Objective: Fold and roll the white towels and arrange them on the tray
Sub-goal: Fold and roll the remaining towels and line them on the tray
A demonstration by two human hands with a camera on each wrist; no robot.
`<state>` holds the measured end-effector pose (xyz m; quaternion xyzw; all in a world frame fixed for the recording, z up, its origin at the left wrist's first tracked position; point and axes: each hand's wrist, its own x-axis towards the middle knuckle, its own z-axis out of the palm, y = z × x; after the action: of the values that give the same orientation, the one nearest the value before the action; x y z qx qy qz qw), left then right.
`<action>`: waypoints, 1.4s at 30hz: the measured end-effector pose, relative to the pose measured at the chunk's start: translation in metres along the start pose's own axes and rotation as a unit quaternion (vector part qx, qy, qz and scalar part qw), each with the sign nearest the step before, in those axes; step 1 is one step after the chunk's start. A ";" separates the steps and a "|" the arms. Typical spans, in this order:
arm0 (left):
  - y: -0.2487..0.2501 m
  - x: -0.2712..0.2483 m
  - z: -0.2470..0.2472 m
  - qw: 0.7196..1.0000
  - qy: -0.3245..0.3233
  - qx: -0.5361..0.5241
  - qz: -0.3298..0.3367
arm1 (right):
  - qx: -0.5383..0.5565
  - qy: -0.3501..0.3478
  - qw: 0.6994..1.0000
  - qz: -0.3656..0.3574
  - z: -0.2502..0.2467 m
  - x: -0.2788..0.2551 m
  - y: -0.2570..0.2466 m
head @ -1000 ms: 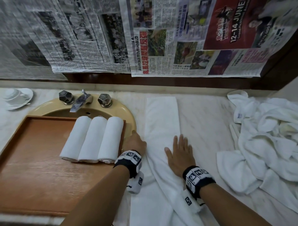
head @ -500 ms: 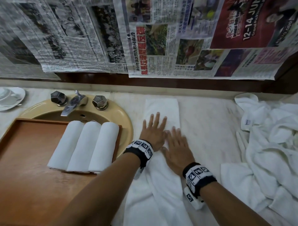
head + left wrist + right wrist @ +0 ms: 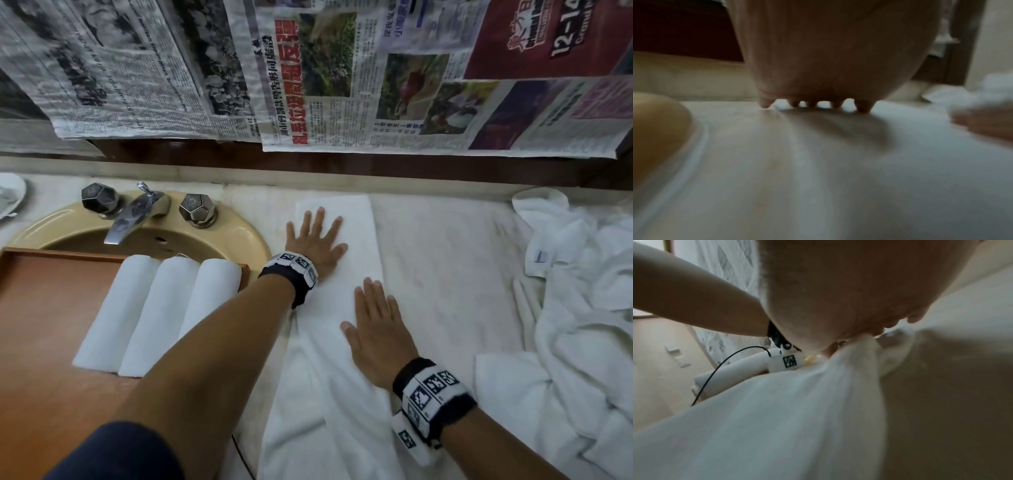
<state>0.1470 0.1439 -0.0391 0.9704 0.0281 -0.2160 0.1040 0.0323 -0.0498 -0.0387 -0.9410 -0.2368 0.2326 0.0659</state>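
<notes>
Far left edge of the head view: part of a saucer (image 3: 10, 197) is seen on the counter.

Lower left: a wooden tray (image 3: 44, 329) is laid partly over the yellow sink (image 3: 236, 236), below the tap (image 3: 135, 214). Three rolled towels (image 3: 154, 311) are lined up side by side, touching, against the tray's right end, probably so that room is left for more rolls on the bare wood to their left.

Centre: a long folded towel (image 3: 346, 277) is spread as a strip running from the back of the counter toward the lower edge of the frame. The left hand (image 3: 315, 240) is laid flat on its upper part, fingers straight and spread, nothing gripped. The right hand (image 3: 375, 329) is pressed flat lower down the strip, fingers straight and together, likewise holding nothing. Both palms seem placed to smooth the fold before rolling; the near end below the right hand is seen wrinkled.

Right: a heap of loose white towels (image 3: 582, 308) is piled on the counter, apparently waiting to be folded.

Across the top: newspaper sheets (image 3: 308, 75) are hung over the wall.
</notes>
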 end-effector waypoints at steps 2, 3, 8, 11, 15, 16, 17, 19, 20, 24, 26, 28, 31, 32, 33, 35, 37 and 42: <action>0.008 -0.009 -0.013 0.992 0.012 -0.103 -0.074 | -0.006 -0.011 1.000 0.016 0.006 -0.006 0.007; 0.014 -0.018 -0.020 0.986 0.040 -0.144 -0.075 | -0.008 -0.014 1.000 0.024 0.006 -0.009 0.010; 0.027 -0.103 -0.010 0.983 0.066 -0.133 0.107 | -0.029 -0.008 1.000 0.006 0.004 -0.027 0.010; 0.020 -0.143 0.031 0.995 -0.011 -0.010 0.094 | -0.031 -0.025 0.999 -0.013 0.010 -0.036 0.013; 0.021 -0.154 0.056 0.994 -0.049 0.068 0.074 | -0.060 -0.009 0.998 -0.014 0.012 -0.028 0.025; 0.023 -0.151 0.057 0.993 -0.049 0.076 0.071 | -0.066 -0.008 0.998 -0.015 0.010 -0.025 0.029; 0.025 -0.147 0.057 0.993 -0.048 0.081 0.068 | -0.071 -0.006 0.997 -0.018 0.007 -0.021 0.034; 0.029 -0.133 0.056 0.993 -0.044 0.085 0.063 | -0.081 -0.007 0.996 -0.023 0.001 -0.011 0.045; 0.031 -0.126 0.055 0.993 -0.045 0.085 0.061 | -0.084 -0.012 0.996 -0.024 -0.002 -0.007 0.050; 0.042 -0.101 0.047 0.994 -0.051 0.081 0.044 | -0.087 -0.009 0.996 -0.024 -0.015 0.014 0.069; 0.047 -0.089 0.042 0.995 -0.052 0.072 0.035 | -0.086 -0.006 0.996 -0.022 -0.022 0.025 0.075; 0.052 -0.078 0.037 0.996 -0.058 0.064 0.028 | -0.076 -0.011 0.997 -0.018 -0.030 0.034 0.079; 0.058 -0.060 0.030 0.997 -0.060 0.055 0.014 | -0.070 -0.015 0.997 -0.012 -0.041 0.050 0.087; 0.059 -0.055 0.028 0.997 -0.060 0.051 0.009 | -0.070 -0.015 0.997 -0.010 -0.044 0.055 0.088; 0.060 -0.050 0.027 0.997 -0.060 0.049 0.006 | -0.071 -0.016 0.997 -0.006 -0.048 0.060 0.089; 0.061 -0.040 0.024 0.997 -0.055 0.047 0.007 | -0.079 -0.016 0.997 0.001 -0.054 0.068 0.092; 0.061 -0.035 0.019 0.998 -0.052 0.042 0.010 | -0.092 -0.014 0.996 0.013 -0.060 0.073 0.091; 0.064 -0.068 0.012 0.997 0.031 -0.068 -0.007 | -0.040 0.087 0.995 0.039 -0.066 0.047 0.077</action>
<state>0.0865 0.0786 -0.0085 0.9671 0.0525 -0.1840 0.1678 0.1320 -0.0955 -0.0174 -0.9680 -0.2028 0.1422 0.0394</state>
